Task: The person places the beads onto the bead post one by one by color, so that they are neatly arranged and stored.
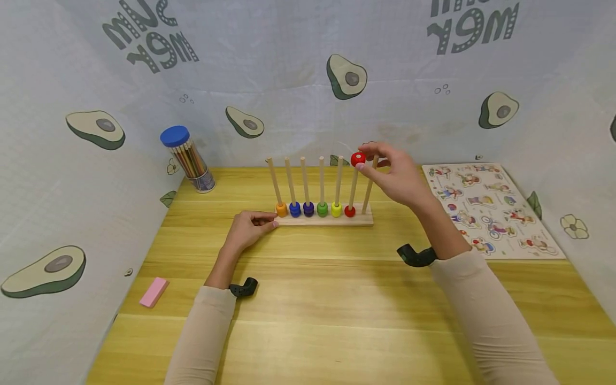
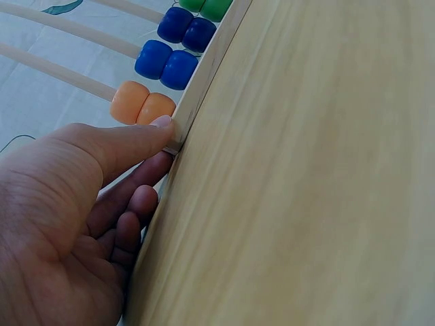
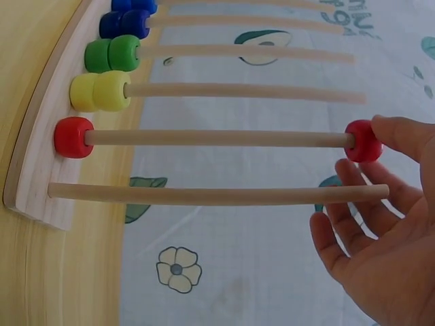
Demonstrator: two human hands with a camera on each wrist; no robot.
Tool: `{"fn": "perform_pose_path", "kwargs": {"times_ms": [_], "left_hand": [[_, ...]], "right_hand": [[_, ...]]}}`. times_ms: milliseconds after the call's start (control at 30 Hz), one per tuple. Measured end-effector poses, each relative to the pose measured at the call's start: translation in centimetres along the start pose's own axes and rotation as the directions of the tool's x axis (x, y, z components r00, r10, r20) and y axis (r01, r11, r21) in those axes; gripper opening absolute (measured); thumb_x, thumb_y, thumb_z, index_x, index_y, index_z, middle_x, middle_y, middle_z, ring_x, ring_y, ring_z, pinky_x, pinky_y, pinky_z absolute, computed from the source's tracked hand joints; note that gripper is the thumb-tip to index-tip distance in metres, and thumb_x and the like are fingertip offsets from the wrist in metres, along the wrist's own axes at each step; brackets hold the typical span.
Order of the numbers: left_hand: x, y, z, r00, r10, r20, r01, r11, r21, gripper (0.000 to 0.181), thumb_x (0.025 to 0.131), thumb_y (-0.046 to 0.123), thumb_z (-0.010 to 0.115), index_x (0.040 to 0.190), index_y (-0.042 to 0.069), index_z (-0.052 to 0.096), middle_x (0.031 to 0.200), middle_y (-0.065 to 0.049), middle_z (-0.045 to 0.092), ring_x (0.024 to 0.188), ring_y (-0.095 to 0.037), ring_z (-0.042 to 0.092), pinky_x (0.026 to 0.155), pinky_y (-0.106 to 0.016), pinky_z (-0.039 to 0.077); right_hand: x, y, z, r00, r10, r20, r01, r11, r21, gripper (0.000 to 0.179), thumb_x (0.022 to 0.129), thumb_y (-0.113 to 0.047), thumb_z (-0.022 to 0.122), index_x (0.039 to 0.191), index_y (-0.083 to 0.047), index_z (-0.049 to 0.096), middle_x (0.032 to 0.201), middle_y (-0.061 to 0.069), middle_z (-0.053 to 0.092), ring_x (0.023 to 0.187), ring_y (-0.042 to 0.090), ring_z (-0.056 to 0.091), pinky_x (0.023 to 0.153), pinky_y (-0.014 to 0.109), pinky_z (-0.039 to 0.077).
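A wooden bead rack (image 1: 327,220) with a row of upright pegs stands on the table. Orange, blue, dark blue, green and yellow beads sit in pairs at the foot of their pegs, as the wrist views show. One red bead (image 3: 73,137) rests at the bottom of its peg. At the top of that same peg, my right hand (image 1: 401,176) pinches a second red bead (image 3: 364,141), with the peg's tip inside it. The last peg (image 3: 217,194) on the right bears no bead. My left hand (image 1: 246,231) grips the left end of the base, thumb in front near the orange beads (image 2: 141,105).
A clear jar of sticks with a blue lid (image 1: 175,136) stands at the back left. A pink block (image 1: 154,292) lies at the left. On the right is a board with printed figures (image 1: 486,214). A patterned cloth (image 1: 298,80) hangs behind the table.
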State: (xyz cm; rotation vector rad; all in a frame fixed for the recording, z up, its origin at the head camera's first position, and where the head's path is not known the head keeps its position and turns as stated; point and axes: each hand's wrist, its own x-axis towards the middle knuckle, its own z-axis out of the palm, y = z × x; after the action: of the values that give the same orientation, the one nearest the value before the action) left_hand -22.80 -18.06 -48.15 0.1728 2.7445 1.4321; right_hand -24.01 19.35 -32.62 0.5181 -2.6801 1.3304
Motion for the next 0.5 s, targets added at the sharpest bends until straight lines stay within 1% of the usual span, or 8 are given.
{"fn": "perform_pose_path", "kwargs": {"times_ms": [67, 233, 367, 500], "left_hand": [[0.0, 0.0, 0.0, 1.0, -0.002, 0.002, 0.002, 1.0, -0.002, 0.024, 0.09, 0.033, 0.082, 0.112, 0.022, 0.083, 0.097, -0.002, 0.079, 0.08, -0.016, 0.065, 0.067, -0.028, 0.051], [-0.1, -0.1, -0.2, 1.0, -0.01, -0.001, 0.01, 1.0, -0.006, 0.024, 0.089, 0.033, 0.083, 0.111, 0.022, 0.083, 0.097, -0.001, 0.079, 0.079, -0.016, 0.065, 0.067, -0.027, 0.051], [0.0, -0.1, -0.2, 1.0, -0.005, 0.001, 0.005, 1.0, -0.004, 0.024, 0.09, 0.033, 0.083, 0.111, 0.022, 0.083, 0.096, -0.001, 0.079, 0.079, -0.017, 0.065, 0.066, -0.028, 0.051], [0.1, -0.1, -0.3, 1.0, -0.001, 0.01, 0.001, 1.0, 0.002, 0.025, 0.09, 0.034, 0.082, 0.112, 0.022, 0.083, 0.095, -0.001, 0.078, 0.078, -0.016, 0.065, 0.066, -0.027, 0.051]], "right_hand": [[0.0, 0.1, 0.0, 1.0, -0.01, 0.005, 0.01, 1.0, 0.002, 0.043, 0.103, -0.028, 0.066, 0.141, -0.01, 0.059, 0.135, 0.011, 0.06, 0.119, 0.028, 0.051, 0.108, 0.049, 0.042], [0.1, 0.1, 0.0, 0.999, -0.033, 0.006, 0.033, 0.999, 0.011, 0.042, 0.103, -0.031, 0.065, 0.139, -0.01, 0.06, 0.133, 0.012, 0.062, 0.118, 0.027, 0.051, 0.109, 0.049, 0.041], [-0.1, 0.1, -0.3, 1.0, -0.023, -0.005, 0.023, 1.0, 0.011, 0.043, 0.104, -0.033, 0.063, 0.14, -0.01, 0.06, 0.136, 0.012, 0.061, 0.121, 0.028, 0.051, 0.109, 0.052, 0.041], [-0.7, 0.2, -1.0, 1.0, -0.015, -0.026, 0.015, 1.0, 0.013, 0.044, 0.106, -0.036, 0.06, 0.142, -0.012, 0.059, 0.139, 0.011, 0.06, 0.126, 0.028, 0.052, 0.109, 0.052, 0.04]]}}
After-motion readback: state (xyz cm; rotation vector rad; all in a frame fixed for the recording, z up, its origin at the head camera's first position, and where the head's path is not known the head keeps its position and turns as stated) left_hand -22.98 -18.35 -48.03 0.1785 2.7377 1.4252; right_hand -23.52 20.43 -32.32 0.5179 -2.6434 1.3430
